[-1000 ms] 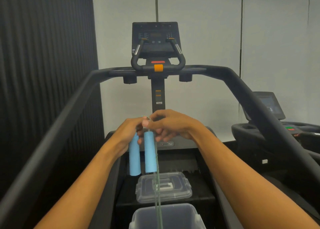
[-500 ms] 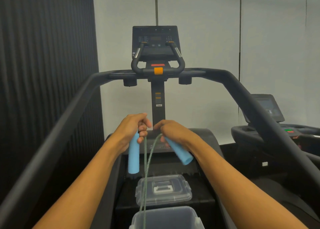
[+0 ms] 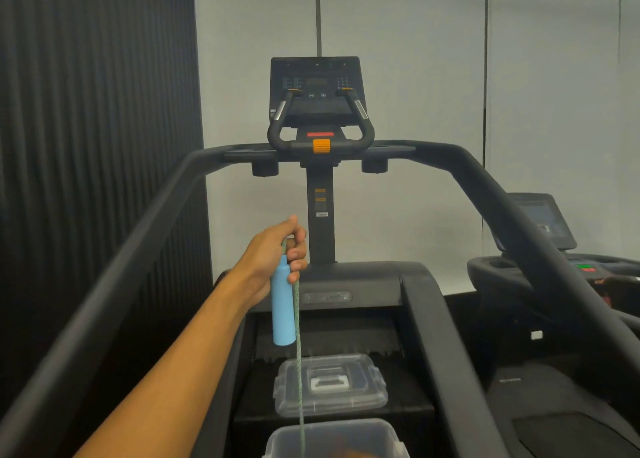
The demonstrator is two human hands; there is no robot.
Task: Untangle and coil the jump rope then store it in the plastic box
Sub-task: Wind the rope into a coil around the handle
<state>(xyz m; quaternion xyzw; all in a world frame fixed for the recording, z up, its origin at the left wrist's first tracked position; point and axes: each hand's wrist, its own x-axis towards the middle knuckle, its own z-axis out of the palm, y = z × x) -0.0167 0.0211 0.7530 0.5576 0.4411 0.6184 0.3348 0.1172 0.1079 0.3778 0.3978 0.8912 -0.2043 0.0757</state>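
Observation:
My left hand [image 3: 273, 253] is raised at centre, gripping the top of a light blue jump rope handle [image 3: 282, 305] that hangs straight down. The green rope [image 3: 298, 346] runs from that fist down beside the handle into the open clear plastic box [image 3: 280, 440] at the bottom edge. The box's clear lid [image 3: 329, 385] lies flat just beyond it on the treadmill deck. My right hand is out of view, apart from a blurred brownish shape inside the box that I cannot identify. The second blue handle is not visible.
I stand on a black treadmill; its side rails [image 3: 519, 235] slope down on both sides and its console [image 3: 317, 90] stands ahead. A second treadmill [image 3: 554, 267] is at the right. A dark ribbed wall [image 3: 97, 145] fills the left.
My right hand, which held the second blue handle beside the left, has dropped out of view with it. The left hand stays raised with its handle, and the rope now hangs as one strand.

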